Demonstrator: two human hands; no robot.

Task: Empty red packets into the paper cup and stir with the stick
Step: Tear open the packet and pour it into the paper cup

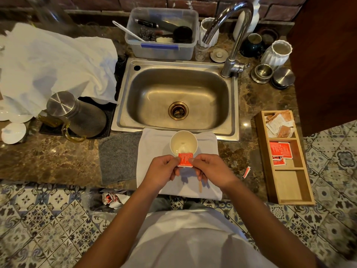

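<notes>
A white paper cup (183, 142) stands upright on a white cloth (152, 151) in front of the sink, with a little white powder at its bottom. Just at its near rim I hold a red packet (185, 159) between both hands: my left hand (164, 169) pinches its left edge, my right hand (210, 169) its right edge. A wooden stick (200, 185) pokes out beneath my right hand, over the cloth. More red packets (280, 151) lie in the middle compartment of a wooden box (289, 190) on the right.
A steel sink (177, 97) with a tap (231, 35) lies behind the cup. A grey cloth (117, 157) is left of the white one. A torn red strip (246, 172) lies on the counter. A metal-lidded jug (77, 113) stands at left. Empty packets (112, 198) sit in a bag below the counter edge.
</notes>
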